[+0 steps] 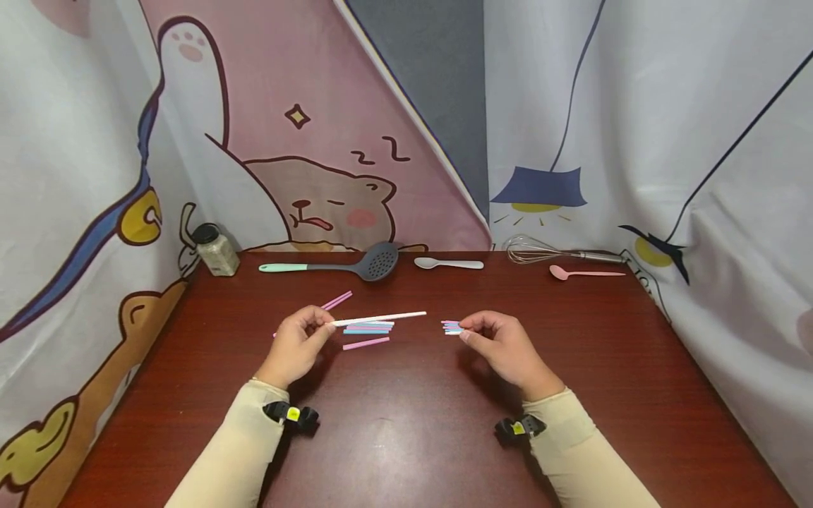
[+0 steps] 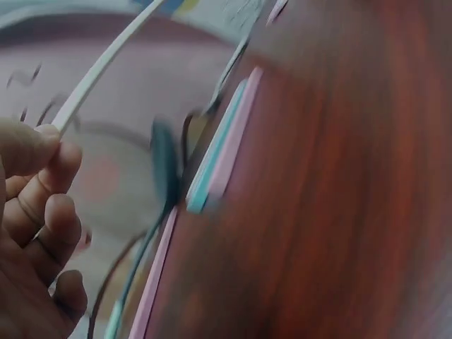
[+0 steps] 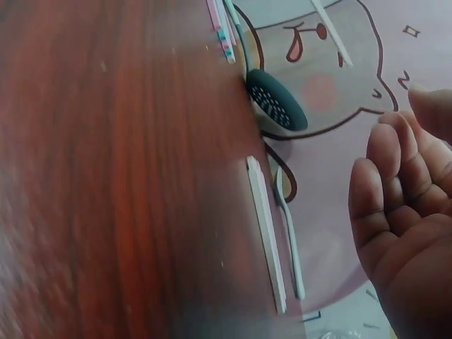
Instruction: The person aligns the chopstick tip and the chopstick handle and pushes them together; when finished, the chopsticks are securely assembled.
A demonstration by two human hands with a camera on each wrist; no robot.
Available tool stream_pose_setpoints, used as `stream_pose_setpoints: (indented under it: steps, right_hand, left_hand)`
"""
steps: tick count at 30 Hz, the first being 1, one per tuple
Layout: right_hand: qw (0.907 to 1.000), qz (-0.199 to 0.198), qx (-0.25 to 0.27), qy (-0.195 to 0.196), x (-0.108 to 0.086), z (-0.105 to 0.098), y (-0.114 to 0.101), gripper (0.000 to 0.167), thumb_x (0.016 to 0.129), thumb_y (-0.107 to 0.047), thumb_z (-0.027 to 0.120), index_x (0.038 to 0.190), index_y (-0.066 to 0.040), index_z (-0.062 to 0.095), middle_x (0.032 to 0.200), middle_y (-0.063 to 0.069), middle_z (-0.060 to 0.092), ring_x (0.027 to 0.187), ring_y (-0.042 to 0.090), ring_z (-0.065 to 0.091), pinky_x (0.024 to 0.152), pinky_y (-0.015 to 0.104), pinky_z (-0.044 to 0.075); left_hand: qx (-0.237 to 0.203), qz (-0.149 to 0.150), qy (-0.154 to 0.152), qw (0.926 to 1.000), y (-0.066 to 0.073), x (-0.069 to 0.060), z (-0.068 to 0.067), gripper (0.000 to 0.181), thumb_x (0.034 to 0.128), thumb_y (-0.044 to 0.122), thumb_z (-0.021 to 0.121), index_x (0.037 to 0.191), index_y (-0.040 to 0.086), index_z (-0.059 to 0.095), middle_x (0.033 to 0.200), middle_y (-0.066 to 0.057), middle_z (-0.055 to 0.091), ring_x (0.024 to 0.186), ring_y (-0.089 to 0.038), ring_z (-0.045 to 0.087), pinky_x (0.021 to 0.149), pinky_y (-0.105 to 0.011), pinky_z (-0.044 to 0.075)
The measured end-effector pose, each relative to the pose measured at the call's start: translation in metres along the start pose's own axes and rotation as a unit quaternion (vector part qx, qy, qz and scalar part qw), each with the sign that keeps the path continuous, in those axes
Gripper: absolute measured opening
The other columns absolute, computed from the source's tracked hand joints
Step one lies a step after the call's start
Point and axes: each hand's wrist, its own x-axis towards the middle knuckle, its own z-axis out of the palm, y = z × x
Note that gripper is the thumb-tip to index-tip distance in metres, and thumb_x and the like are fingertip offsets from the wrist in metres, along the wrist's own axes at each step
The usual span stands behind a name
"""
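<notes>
And there's the left hand (image 1: 297, 342), pinching a white stick (image 1: 381, 318) by one end: slim, straight and plain, held over the desk (image 1: 381, 430) and pointing rightward. The right hand (image 1: 508, 349) holds nothing, fingers loosely curled, near a pink, blue and white bunch (image 1: 451, 327).

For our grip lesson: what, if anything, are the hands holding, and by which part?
The left hand pinches a white stick by one end; the right hand holds nothing.
</notes>
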Motion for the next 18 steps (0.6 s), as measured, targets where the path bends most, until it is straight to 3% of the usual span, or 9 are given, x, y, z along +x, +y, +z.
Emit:
stream_pose_setpoints:
  steps: [5,11,14,18]
  right_hand:
    - [0.9997,0.022,-0.008,-0.002,0.001,-0.006,0.006,0.015,0.093,-0.002,0.076,0.106,0.005,0.075,0.085,0.01,0.07,0.069,0.008,0.057,0.059,0.024,0.047]
    - [0.9993,0.037,-0.009,0.004,0.003,-0.01,0.014,0.016,0.094,-0.002,0.074,0.108,0.006,0.074,0.085,0.011,0.07,0.068,0.006,0.057,0.057,0.025,0.049]
    - [0.9988,0.048,-0.01,0.006,0.004,-0.011,0.016,0.016,0.094,-0.003,0.075,0.108,0.006,0.074,0.086,0.012,0.071,0.068,0.007,0.059,0.058,0.025,0.05]
    - [0.9983,0.057,-0.014,0.005,0.005,-0.013,0.017,0.018,0.095,-0.003,0.074,0.11,0.008,0.073,0.086,0.013,0.072,0.069,0.006,0.06,0.058,0.028,0.052]
  left_hand:
    - [0.062,-0.046,0.065,0.9949,-0.022,0.005,-0.031,0.004,0.0985,0.005,0.071,0.097,0.001,0.068,0.081,-0.005,0.06,0.071,-0.012,0.051,0.062,-0.022,0.042]
    - [0.121,-0.111,0.146,0.9755,-0.039,0.007,-0.05,0.003,0.098,0.003,0.069,0.095,0.001,0.068,0.082,-0.011,0.063,0.073,-0.014,0.053,0.064,-0.021,0.04]
    - [0.148,-0.145,0.163,0.9647,-0.043,0.008,-0.054,0.005,0.099,0.006,0.068,0.097,0.002,0.069,0.084,-0.014,0.066,0.076,-0.02,0.056,0.069,-0.027,0.041]
    - [0.18,-0.19,0.155,0.9525,-0.043,0.007,-0.057,0.01,0.1007,0.014,0.066,0.099,0.005,0.07,0.09,-0.015,0.069,0.088,-0.033,0.063,0.085,-0.048,0.038]
